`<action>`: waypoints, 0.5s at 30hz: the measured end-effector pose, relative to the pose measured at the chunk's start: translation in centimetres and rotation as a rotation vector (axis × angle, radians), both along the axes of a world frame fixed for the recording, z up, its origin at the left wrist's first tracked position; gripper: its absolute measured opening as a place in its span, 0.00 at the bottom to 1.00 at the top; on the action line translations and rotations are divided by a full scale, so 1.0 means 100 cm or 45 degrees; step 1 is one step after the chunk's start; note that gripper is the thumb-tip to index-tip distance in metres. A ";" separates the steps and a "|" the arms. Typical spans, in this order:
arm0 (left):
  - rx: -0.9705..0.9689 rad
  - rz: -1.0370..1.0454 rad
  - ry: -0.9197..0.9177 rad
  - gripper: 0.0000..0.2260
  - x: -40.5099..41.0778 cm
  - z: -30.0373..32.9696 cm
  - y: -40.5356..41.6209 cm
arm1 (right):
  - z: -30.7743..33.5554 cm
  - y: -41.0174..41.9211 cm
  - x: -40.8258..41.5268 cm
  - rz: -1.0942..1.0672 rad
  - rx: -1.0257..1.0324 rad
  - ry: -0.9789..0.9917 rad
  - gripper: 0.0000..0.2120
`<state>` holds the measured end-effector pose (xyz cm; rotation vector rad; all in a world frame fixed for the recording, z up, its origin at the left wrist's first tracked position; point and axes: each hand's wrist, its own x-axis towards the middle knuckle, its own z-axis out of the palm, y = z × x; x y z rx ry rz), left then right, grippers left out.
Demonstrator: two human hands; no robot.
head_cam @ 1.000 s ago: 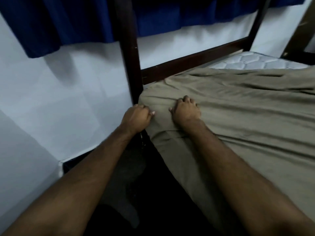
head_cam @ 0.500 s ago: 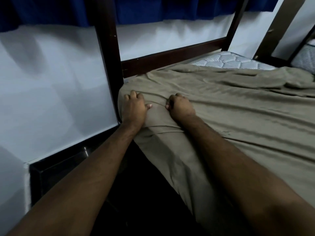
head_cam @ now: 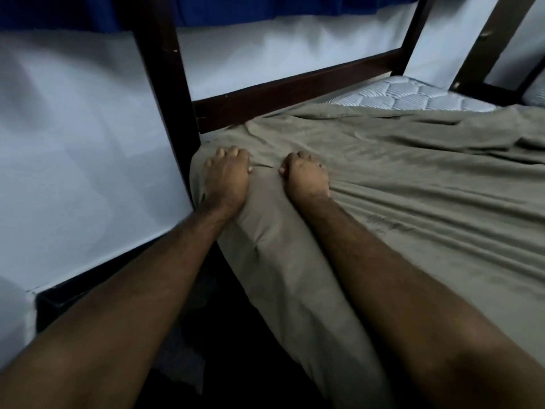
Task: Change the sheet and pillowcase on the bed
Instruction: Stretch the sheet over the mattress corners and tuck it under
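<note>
While both bare forearms reach forward over the near corner of the bed, the left hand (head_cam: 225, 178) lies on the olive-green fabric sheet (head_cam: 398, 184) right at the corner, beside the dark brown wooden bedpost (head_cam: 165, 93); its fingers curl down over the cloth, and whether they actually pinch it cannot be told. The right hand (head_cam: 305, 177) sits just beside it on the top of the bed, fingers curled in and bunching the sheet, with creases fanning out from the knuckles. Between the two hands the cloth rises in a ridge. That sheet covers most of the bed and hangs over the near edge, while the white quilted mattress (head_cam: 413, 97) shows bare at the far corner. A dark wooden rail (head_cam: 295, 93) runs along the far side, and deep blue cloth (head_cam: 265, 7) hangs above.
</note>
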<state>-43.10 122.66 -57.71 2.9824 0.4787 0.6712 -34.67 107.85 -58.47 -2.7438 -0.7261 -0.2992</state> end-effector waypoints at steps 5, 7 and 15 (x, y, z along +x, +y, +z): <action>0.079 0.007 0.059 0.11 0.018 0.007 -0.002 | 0.007 0.005 -0.006 -0.023 -0.100 -0.173 0.15; 0.049 0.004 0.068 0.11 0.020 0.007 0.000 | 0.010 0.002 -0.011 0.022 -0.092 -0.156 0.14; -0.224 -0.259 0.163 0.15 -0.005 0.008 -0.065 | 0.006 -0.047 -0.050 0.107 0.023 0.069 0.19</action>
